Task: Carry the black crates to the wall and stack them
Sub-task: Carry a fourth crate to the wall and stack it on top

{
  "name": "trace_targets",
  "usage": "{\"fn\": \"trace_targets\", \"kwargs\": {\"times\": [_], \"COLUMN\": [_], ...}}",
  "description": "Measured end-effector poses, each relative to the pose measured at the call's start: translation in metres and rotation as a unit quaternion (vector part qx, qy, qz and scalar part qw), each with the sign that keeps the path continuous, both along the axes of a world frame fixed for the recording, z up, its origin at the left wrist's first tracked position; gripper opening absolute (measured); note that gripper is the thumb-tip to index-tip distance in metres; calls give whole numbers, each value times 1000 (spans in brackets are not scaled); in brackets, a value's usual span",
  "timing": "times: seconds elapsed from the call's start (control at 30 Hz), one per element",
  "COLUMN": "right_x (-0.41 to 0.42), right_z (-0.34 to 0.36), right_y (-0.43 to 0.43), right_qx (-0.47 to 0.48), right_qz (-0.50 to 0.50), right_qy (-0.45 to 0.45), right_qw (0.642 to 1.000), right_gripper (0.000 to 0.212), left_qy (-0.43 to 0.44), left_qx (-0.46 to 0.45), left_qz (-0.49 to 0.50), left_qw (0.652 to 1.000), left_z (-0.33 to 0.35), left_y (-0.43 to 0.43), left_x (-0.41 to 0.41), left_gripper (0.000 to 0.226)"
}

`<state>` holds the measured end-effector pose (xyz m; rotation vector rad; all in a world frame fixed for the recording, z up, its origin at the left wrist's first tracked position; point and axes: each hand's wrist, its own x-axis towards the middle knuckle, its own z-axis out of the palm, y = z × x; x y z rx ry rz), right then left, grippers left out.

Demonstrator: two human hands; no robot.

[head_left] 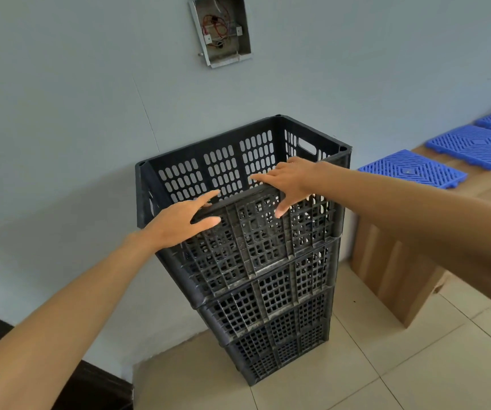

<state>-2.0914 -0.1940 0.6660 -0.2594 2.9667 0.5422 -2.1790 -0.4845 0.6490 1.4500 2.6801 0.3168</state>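
Note:
A stack of several black perforated crates stands on the tiled floor against the pale blue wall (60,119). The top crate (256,232) is empty and sits square on the crate below (270,288). My left hand (179,223) is at the near rim on the left, fingers spread, index tip over the rim and thumb against the outer face. My right hand (291,182) hovers at the near rim further right, fingers splayed, thumb pointing down the front face. Neither hand is clamped around the rim.
Several blue plastic grid tiles (413,168) lie on a tan cardboard-like platform (392,273) right of the stack. An open electrical box with red wires (220,29) is set in the wall above. A dark skirting strip (96,383) runs at bottom left.

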Motion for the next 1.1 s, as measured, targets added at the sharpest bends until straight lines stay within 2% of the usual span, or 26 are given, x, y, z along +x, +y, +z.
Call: {"fn": "trace_targets", "kwargs": {"times": [0.03,0.1,0.17,0.27,0.37,0.57,0.7,0.8,0.87,1.0,1.1], "right_x": [0,0,-5,-22,-42,-55,-53,-59,-70,-96,-110], "right_z": [3,5,3,-3,-12,-30,-19,-9,-7,0,-4], "right_y": [-4,-23,-58,-122,-173,-187,-188,-190,-187,-168,-141], "right_qx": [23,10,-35,-101,-162,-221,-246,-348,-403,-361,-315], "right_qz": [5,26,57,93,105,77,63,12,-20,-65,-110], "right_qy": [2,18,33,57,84,118,64,-13,-8,104,114], "right_qw": [1000,999,997,989,978,965,965,937,915,925,936], "right_gripper": [107,98,91,89,88,87,73,62,50,41,54], "left_qy": [-20,-40,-28,0,-3,-32,-14,-10,-28,-42,13], "left_qx": [41,97,100,94,79,57,1,-65,-53,25,16], "left_qz": [12,30,48,89,102,9,-50,-82,-82,-62,-104], "left_qw": [999,994,993,992,992,998,999,994,995,997,994], "left_z": [1,5,8,9,7,-6,-7,-3,-1,0,-6], "left_y": [-4,-14,-28,-50,-66,-65,-65,-58,-46,-3,25], "left_x": [-2,-9,-22,-53,-79,-123,-137,-150,-161,-183,-202], "left_gripper": [61,59,59,45,42,46,49,61,66,61,66]}}
